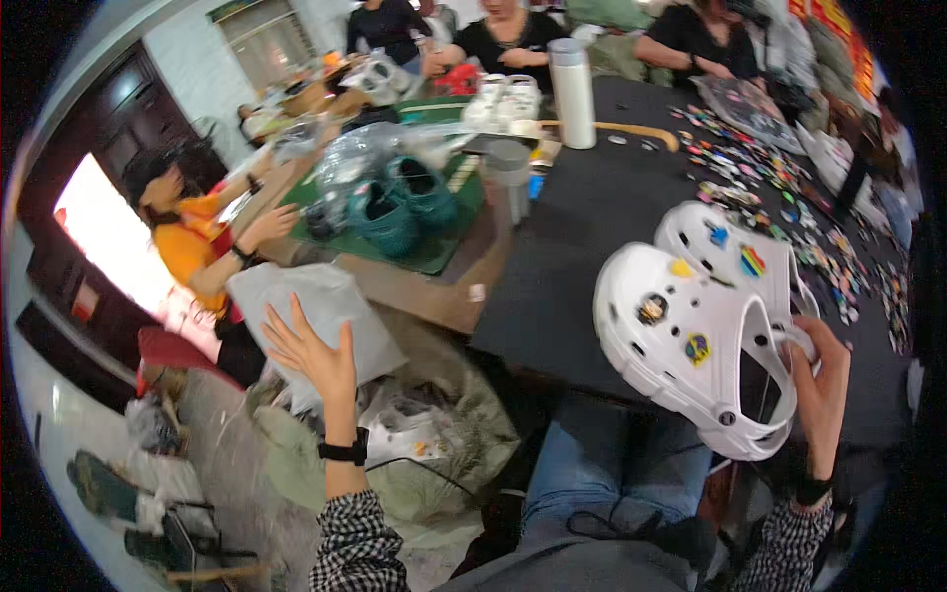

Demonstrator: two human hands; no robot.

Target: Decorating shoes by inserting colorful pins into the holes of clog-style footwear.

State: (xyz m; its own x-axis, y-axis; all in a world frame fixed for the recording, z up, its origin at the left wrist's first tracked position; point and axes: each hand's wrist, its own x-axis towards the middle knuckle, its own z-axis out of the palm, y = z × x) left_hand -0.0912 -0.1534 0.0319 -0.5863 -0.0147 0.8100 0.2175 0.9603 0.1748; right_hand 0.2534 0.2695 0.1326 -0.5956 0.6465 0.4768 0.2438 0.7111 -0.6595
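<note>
My right hand (824, 380) grips a pair of white clogs by their heel straps, above the near edge of the black-covered table (552, 266). The nearer white clog (631, 281) carries several coloured charms, and the other white clog (681, 225) behind it has a blue one and a rainbow one. On the left, my left hand (321, 355) is raised with its fingers spread and nothing in it. A pale plastic bag (370, 340) lies just behind that hand; whether they touch I cannot tell.
Below my left hand stands a large sack (483, 424) with bagged white clogs inside. Teal clogs (380, 222) rest on a green mat (444, 255). A white bottle (572, 99) and grey cup (508, 178) stand nearby. Loose charms (838, 261) cover the table's right. Several people work around.
</note>
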